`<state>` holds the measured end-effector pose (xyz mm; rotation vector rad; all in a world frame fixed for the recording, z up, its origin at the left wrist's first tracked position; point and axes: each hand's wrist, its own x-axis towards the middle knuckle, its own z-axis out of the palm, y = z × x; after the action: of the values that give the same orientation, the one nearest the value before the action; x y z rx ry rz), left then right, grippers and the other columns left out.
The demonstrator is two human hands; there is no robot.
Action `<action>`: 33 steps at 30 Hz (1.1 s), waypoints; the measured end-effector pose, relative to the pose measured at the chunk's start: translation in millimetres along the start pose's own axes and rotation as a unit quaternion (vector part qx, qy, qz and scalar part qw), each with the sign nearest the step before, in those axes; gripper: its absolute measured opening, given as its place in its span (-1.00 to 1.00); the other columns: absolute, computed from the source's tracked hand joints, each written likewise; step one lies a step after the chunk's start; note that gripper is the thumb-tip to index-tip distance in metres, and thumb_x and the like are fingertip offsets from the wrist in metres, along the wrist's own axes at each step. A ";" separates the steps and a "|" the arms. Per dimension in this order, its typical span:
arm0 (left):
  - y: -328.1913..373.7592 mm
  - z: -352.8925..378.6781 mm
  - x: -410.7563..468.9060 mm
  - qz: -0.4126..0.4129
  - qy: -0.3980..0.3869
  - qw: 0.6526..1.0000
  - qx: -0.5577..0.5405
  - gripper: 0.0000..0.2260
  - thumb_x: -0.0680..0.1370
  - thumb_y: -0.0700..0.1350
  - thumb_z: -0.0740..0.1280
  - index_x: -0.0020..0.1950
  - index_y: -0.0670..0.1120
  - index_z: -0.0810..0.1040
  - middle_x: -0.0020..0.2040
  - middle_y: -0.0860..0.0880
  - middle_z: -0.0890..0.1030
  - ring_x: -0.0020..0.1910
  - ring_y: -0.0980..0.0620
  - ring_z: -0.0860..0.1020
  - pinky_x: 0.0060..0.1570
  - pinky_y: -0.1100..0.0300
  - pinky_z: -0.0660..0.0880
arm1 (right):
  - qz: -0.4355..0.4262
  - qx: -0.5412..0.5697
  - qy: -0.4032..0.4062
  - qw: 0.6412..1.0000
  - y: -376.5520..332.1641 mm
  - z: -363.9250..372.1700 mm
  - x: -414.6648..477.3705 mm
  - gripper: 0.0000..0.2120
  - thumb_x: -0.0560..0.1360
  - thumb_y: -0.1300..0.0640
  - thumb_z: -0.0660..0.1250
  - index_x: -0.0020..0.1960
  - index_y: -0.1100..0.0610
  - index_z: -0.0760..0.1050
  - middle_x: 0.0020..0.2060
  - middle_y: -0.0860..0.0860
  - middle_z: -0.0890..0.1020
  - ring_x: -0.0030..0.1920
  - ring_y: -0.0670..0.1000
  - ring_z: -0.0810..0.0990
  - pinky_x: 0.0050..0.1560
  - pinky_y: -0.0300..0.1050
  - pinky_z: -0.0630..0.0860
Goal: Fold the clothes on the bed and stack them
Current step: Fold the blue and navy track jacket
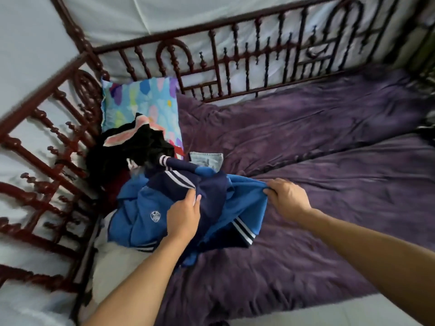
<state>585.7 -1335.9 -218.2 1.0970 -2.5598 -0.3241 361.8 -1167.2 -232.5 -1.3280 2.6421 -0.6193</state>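
A crumpled blue and navy jacket with white stripes and a round white crest lies at the left of the purple bed cover. My left hand grips its navy fabric near the middle. My right hand pinches its blue edge on the right and holds it stretched. Behind the jacket sits a heap of black clothing with a pink and white trim. A light denim piece peeks out beyond the jacket, and a dark red garment lies under the heap.
A bright patterned pillow leans in the far left corner. Dark red turned-wood railings run along the back and left side of the bed. A white pillow or cloth lies at the near left. Dark fabric shows at the right edge.
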 end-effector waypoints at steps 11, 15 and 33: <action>216.0 106.4 -47.3 0.118 -0.150 0.978 -0.082 -0.80 0.63 -0.02 0.17 0.07 -0.13 0.46 -0.18 -0.20 0.61 -0.14 -0.26 0.55 -0.30 0.07 0.24 | 0.281 -0.051 0.045 0.957 260.4 -112.9 -108.2 -0.81 0.56 0.03 0.23 -0.04 0.13 0.53 0.01 0.13 0.61 0.01 0.22 0.56 -0.16 -0.03 0.37; 269.5 157.9 -70.6 0.155 -0.318 0.928 -0.120 -0.84 0.56 -0.04 0.25 0.08 -0.06 0.48 -0.06 -0.17 0.62 -0.01 -0.24 0.52 -0.11 -0.01 0.44 | 0.380 -0.054 0.016 0.923 317.6 -103.5 -141.7 -0.81 0.56 0.03 0.23 0.00 0.10 0.57 0.01 0.17 0.63 -0.01 0.23 0.58 -0.17 -0.06 0.36; 121.3 305.3 68.7 -0.068 -0.400 0.914 0.019 -0.75 0.53 -0.16 0.29 0.20 -0.09 0.55 0.06 -0.13 0.61 0.06 -0.17 0.56 0.02 0.04 0.49 | 0.178 0.005 -0.267 0.947 260.3 119.1 39.4 -0.28 0.41 -0.12 0.42 0.45 0.07 0.21 0.40 0.09 0.36 0.40 0.14 0.32 0.27 0.13 0.32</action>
<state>342.5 -1281.2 -443.0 1.3652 -3.1861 -0.9298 178.8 -1096.4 -444.5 -0.8229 2.3241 -0.1849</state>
